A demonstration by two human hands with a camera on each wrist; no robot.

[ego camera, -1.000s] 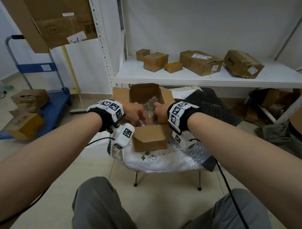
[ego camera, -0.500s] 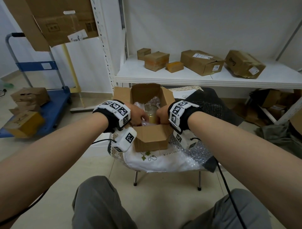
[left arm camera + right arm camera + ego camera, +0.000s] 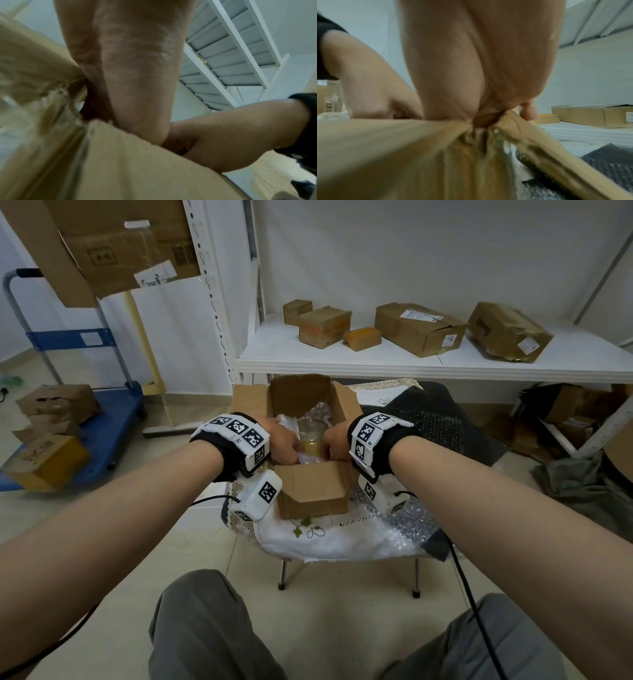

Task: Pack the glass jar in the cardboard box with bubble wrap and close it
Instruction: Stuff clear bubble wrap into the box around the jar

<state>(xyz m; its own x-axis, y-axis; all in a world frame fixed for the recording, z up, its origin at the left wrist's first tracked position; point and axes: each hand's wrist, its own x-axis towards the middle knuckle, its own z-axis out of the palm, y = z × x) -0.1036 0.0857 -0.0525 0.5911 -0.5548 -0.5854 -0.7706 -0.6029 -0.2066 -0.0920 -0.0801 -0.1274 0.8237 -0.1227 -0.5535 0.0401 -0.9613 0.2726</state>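
An open cardboard box (image 3: 313,491) stands on a cloth-covered stool (image 3: 335,539). Inside it stands the glass jar (image 3: 311,436), mouth up, with yellowish contents and bubble wrap (image 3: 287,421) bunched around it. My left hand (image 3: 284,443) and right hand (image 3: 334,443) reach into the box on either side of the jar. Their fingers curl down onto the wrap, tips hidden behind the box's near wall. In the left wrist view the left hand (image 3: 130,81) dips behind the box (image 3: 137,169). In the right wrist view the right hand (image 3: 479,67) sinks in at the near right corner of the box (image 3: 385,155).
More bubble wrap (image 3: 394,529) and a black mesh mat (image 3: 431,422) lie on the stool right of the box. A white shelf (image 3: 411,364) with several cartons runs just behind. A blue cart (image 3: 102,433) with boxes stands on the left. My knees are below.
Both hands have sunk lower into the box. The wrap that covered the jar has been drawn aside, so the jar's open mouth now shows between them.
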